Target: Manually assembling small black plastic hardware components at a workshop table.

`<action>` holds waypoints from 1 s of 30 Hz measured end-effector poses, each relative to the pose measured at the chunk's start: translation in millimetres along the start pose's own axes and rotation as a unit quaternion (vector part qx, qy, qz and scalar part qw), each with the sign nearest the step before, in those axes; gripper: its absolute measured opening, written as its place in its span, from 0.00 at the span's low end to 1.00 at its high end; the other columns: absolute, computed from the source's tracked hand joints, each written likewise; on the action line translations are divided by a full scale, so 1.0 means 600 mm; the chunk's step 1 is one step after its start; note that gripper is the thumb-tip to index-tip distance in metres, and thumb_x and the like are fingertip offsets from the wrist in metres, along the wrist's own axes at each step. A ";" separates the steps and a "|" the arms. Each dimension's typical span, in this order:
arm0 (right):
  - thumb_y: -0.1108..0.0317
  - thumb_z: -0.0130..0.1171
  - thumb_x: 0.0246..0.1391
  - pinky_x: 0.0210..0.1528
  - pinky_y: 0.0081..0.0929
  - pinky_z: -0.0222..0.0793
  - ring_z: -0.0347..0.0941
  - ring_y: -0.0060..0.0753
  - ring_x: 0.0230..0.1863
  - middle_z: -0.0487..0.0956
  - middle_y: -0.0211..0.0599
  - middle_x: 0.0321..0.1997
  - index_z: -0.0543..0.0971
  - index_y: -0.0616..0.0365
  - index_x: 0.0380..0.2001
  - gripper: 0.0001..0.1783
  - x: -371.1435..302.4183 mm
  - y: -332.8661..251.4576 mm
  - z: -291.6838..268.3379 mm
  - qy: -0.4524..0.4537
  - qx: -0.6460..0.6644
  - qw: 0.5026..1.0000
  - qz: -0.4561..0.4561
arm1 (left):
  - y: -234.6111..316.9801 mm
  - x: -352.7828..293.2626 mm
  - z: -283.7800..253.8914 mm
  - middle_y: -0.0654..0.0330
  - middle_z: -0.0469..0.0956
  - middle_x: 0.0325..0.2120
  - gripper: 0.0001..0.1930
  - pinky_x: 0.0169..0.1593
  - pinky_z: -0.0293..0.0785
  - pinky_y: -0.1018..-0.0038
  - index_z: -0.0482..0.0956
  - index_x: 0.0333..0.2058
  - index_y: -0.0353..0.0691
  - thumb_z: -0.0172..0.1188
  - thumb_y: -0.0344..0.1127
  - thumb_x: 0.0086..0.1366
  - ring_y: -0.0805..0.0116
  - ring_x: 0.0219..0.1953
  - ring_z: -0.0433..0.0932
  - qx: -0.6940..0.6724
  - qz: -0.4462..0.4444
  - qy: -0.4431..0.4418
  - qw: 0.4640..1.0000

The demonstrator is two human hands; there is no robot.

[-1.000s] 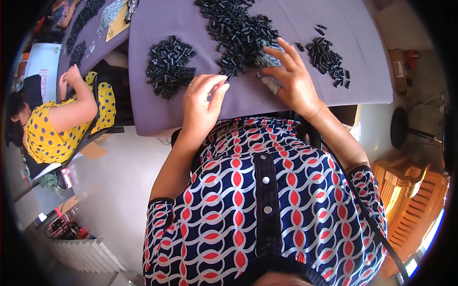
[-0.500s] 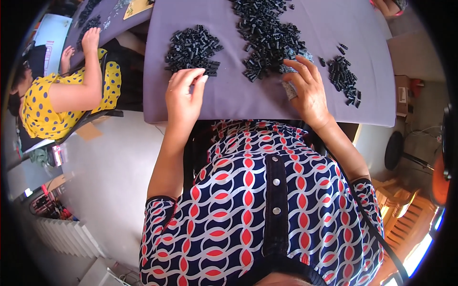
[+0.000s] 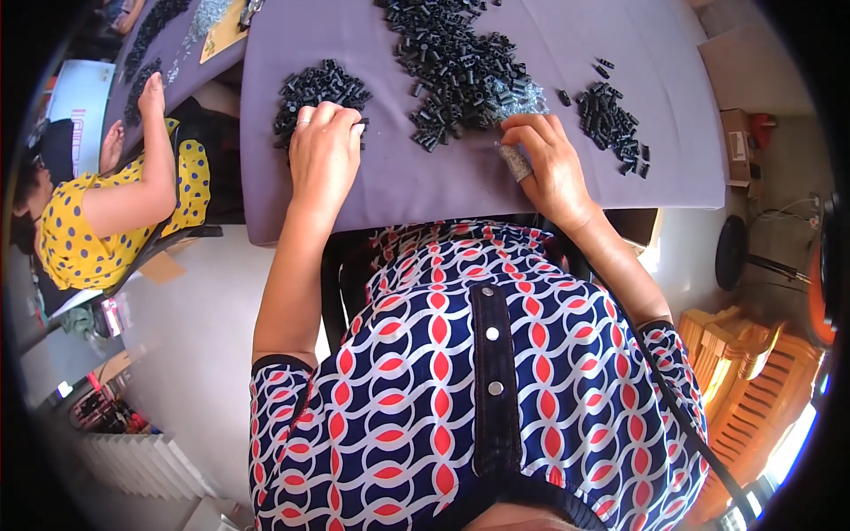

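My left hand (image 3: 324, 157) is bent over the near edge of the left pile of short black plastic tubes (image 3: 326, 87). Its fingertips are closed down and hidden behind the knuckles, so what they hold does not show. My right hand (image 3: 552, 166) is at the near side of a heap of small clear pieces (image 3: 524, 99). Its index finger curls toward the thumb, which has a grey wrap (image 3: 513, 163) around it; anything between them is too small to make out. Behind and left of the clear pieces spreads the large middle pile of black tubes (image 3: 452, 66).
A smaller group of black tubes (image 3: 609, 122) lies right of my right hand on the purple tablecloth (image 3: 425, 190). At the left, a person in a yellow dotted top (image 3: 84, 212) sits at another table. A wooden chair (image 3: 753, 380) stands at the lower right.
The whole view has shifted, so the table sits further left. My left hand has turned palm down, its fingers curling in at the pile. My right index finger and thumb have drawn closer together.
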State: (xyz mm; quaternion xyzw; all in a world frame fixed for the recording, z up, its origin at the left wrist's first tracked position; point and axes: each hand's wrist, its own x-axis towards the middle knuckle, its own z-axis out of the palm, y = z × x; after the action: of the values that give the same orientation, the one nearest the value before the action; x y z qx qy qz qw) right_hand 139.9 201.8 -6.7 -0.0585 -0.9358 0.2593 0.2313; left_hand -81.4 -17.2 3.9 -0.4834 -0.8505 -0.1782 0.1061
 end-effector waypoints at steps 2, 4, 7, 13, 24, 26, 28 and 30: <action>0.84 0.62 0.35 0.50 0.39 0.71 0.71 0.49 0.48 0.77 0.35 0.49 0.76 0.58 0.37 0.21 -0.003 0.002 -0.002 0.003 -0.003 1.000 0.000 | 0.005 0.001 -0.002 0.56 0.80 0.37 0.07 0.48 0.74 0.61 0.83 0.36 0.39 0.66 0.30 0.59 0.52 0.42 0.76 -0.003 -0.002 0.005 1.000; 0.84 0.61 0.36 0.51 0.38 0.71 0.70 0.51 0.50 0.77 0.37 0.50 0.76 0.58 0.37 0.20 -0.006 0.004 -0.004 0.001 0.026 1.000 0.009 | 0.035 0.000 -0.010 0.55 0.80 0.38 0.07 0.48 0.74 0.62 0.83 0.37 0.38 0.66 0.30 0.59 0.53 0.42 0.77 -0.027 0.004 0.029 0.999; 0.84 0.61 0.44 0.52 0.32 0.71 0.73 0.43 0.51 0.77 0.37 0.50 0.76 0.59 0.38 0.16 -0.010 -0.002 -0.008 -0.012 0.147 0.988 0.042 | 0.113 -0.005 -0.017 0.55 0.79 0.39 0.08 0.48 0.74 0.62 0.83 0.39 0.39 0.66 0.33 0.61 0.53 0.42 0.77 -0.174 0.053 0.046 0.982; 0.73 0.58 0.62 0.51 0.23 0.68 0.72 0.20 0.47 0.78 0.31 0.47 0.77 0.64 0.42 0.08 -0.013 -0.002 -0.013 -0.072 0.516 0.842 0.142 | 0.190 0.002 0.013 0.57 0.81 0.37 0.11 0.41 0.77 0.75 0.82 0.42 0.34 0.66 0.21 0.60 0.70 0.36 0.81 -0.444 0.035 -0.011 0.895; 0.71 0.57 0.62 0.38 0.16 0.64 0.70 0.15 0.36 0.78 0.24 0.38 0.79 0.58 0.42 0.06 -0.023 -0.006 -0.013 -0.101 0.553 0.791 0.242 | 0.206 -0.009 0.044 0.56 0.79 0.32 0.06 0.37 0.77 0.73 0.79 0.35 0.33 0.66 0.22 0.61 0.66 0.32 0.80 -0.395 0.077 0.068 0.913; 0.75 0.57 0.60 0.39 0.18 0.66 0.70 0.18 0.37 0.77 0.27 0.39 0.78 0.59 0.41 0.07 -0.025 -0.004 -0.001 -0.057 0.477 0.858 0.184 | 0.209 -0.015 0.052 0.57 0.78 0.30 0.05 0.35 0.75 0.73 0.78 0.35 0.33 0.65 0.24 0.62 0.66 0.30 0.79 -0.393 0.029 0.045 0.918; 0.79 0.57 0.57 0.39 0.21 0.67 0.71 0.22 0.38 0.76 0.30 0.39 0.77 0.60 0.41 0.08 -0.022 -0.011 0.000 -0.010 0.392 0.911 0.124 | 0.207 -0.019 0.061 0.57 0.77 0.29 0.05 0.33 0.74 0.73 0.77 0.34 0.34 0.65 0.26 0.63 0.66 0.29 0.78 -0.396 0.009 0.035 0.917; 0.84 0.57 0.52 0.40 0.24 0.68 0.72 0.29 0.40 0.75 0.35 0.40 0.76 0.61 0.41 0.12 -0.014 -0.027 -0.017 -0.021 0.283 0.951 0.121 | 0.206 -0.022 0.064 0.58 0.77 0.29 0.05 0.33 0.73 0.72 0.77 0.34 0.34 0.64 0.26 0.64 0.66 0.28 0.78 -0.417 -0.028 0.003 0.909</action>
State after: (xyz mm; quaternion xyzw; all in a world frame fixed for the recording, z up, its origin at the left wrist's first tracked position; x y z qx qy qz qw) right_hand 152.3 190.8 6.0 -0.0980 -0.8145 0.5409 0.1854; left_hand 31.2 46.2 -11.2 -0.4588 -0.7118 -0.5208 -0.1079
